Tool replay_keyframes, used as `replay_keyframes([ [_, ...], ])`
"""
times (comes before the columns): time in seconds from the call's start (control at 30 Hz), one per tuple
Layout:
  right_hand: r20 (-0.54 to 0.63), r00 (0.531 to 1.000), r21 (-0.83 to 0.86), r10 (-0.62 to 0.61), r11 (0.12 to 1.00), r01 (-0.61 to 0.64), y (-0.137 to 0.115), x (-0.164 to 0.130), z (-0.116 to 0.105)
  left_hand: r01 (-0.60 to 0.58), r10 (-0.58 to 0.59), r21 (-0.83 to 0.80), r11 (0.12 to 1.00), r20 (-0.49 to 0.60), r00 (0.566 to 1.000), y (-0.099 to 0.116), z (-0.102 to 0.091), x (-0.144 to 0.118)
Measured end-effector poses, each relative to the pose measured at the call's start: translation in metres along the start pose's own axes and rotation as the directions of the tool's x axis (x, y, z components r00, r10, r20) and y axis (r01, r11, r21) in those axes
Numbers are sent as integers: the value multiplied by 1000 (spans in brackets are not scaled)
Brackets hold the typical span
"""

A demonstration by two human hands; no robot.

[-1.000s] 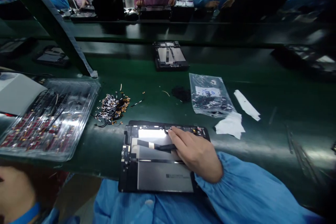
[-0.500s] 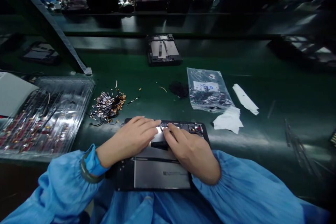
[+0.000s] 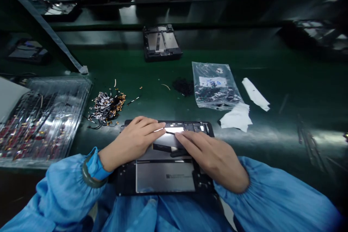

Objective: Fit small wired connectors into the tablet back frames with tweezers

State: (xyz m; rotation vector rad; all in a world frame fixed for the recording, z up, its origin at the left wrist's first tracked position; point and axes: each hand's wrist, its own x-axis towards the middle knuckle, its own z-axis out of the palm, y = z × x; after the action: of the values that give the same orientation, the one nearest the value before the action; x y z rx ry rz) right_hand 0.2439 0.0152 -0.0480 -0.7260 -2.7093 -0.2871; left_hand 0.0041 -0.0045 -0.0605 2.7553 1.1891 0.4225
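An opened tablet chassis (image 3: 163,179) with silver battery panels lies at the near edge of the green bench. My left hand (image 3: 133,142) rests palm down on its upper left part, fingers stretched toward the top strip. My right hand (image 3: 212,157) lies on the upper right part, its fingertips touching the same strip next to a thin dark flex cable (image 3: 170,132). Both sets of fingertips almost meet. Neither hand grips anything that I can make out.
A heap of small flex cables (image 3: 107,106) lies left of the tablet, beside a clear plastic tray (image 3: 40,119) of parts. A plastic bag (image 3: 214,86) and white paper scraps (image 3: 237,116) lie to the right. Another open tablet (image 3: 161,42) sits farther back. Other people work across the bench.
My left hand came up from the lower left and settled on the tablet. My right hand slid slightly down and right. The view tilted downward.
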Motion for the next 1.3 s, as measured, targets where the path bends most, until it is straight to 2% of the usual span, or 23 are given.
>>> replay_keyframes([
  [0.23, -47, 999, -33, -7, 999, 5, 1, 0, 1, -6, 8, 63, 998, -31, 999, 3, 2, -1],
  [0.6, -43, 999, -19, -8, 1000, 7, 0, 0, 4, -29, 34, 82, 996, -66, 997, 4, 3, 1],
  [1.03, -18, 1000, -38, 5, 999, -5, -1, 3, 6, -28, 31, 90, 996, -31, 999, 3, 2, 0],
  [1.2, 52, 997, -115, 50, 992, -44, -5, -1, 0, -24, 26, 71, 997, -31, 999, 2, 0, 1],
  [1.3, -32, 987, -13, 156, 988, -157, -1, -16, -3, -14, 12, -31, 999, -69, 998, -2, -2, 1],
])
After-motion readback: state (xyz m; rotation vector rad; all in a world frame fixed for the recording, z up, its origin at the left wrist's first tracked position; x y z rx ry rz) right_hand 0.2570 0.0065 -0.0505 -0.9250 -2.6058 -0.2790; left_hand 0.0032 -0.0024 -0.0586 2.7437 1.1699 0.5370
